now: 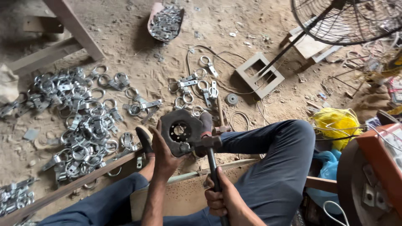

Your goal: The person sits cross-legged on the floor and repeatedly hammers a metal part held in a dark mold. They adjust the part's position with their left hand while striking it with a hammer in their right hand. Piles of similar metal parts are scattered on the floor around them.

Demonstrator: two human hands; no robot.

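My left hand (164, 154) reaches down to a dark, heavy metal block (180, 130) with a round holed centre, fingers at its lower edge by a small shiny metal piece. My right hand (221, 196) grips the black handle of a hammer (211, 155), its head resting beside the block's right edge. My feet (144, 138) frame the block on the sandy ground, and my legs in blue trousers (272, 167) spread to either side.
A large heap of shiny ring-and-bracket metal parts (79, 121) lies at left, with a few more (197, 88) beyond the block. A scoop of brackets (165, 23), a fan cage (351, 19), a grey frame (259, 75), yellow cord (337, 123) and wooden beams (71, 25) surround me.
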